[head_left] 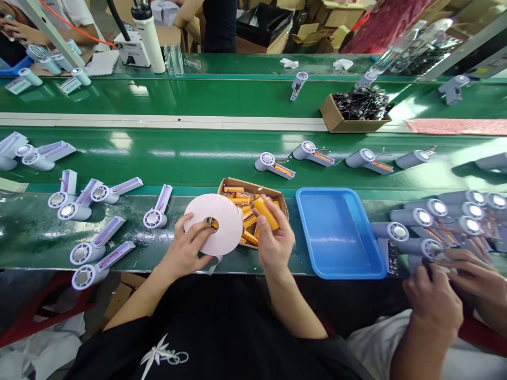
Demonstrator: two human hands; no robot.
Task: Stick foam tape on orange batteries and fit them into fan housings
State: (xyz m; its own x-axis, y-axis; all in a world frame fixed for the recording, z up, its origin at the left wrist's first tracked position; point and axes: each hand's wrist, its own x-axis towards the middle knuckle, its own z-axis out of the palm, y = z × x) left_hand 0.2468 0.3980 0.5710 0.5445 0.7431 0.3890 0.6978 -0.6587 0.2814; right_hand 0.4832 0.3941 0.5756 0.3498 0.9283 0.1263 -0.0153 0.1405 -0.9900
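My left hand [189, 248] grips a large white tape roll [217, 220] at its lower edge, thumb by the centre hole, a strip of tape hanging below it. My right hand [274, 244] is closed round an orange cylindrical battery [265, 212], held just in front of a small cardboard box [253, 188] with several more orange batteries. Both hands are over the near edge of the green work surface [190, 158].
White handheld fan bodies [99, 248] lie at the left, more fan bodies [273, 162] on the belt. An empty blue tray [338, 232] sits right of the box. A co-worker's hands [435, 301] work on fans at the right. A box of dark parts [356, 108] stands farther back.
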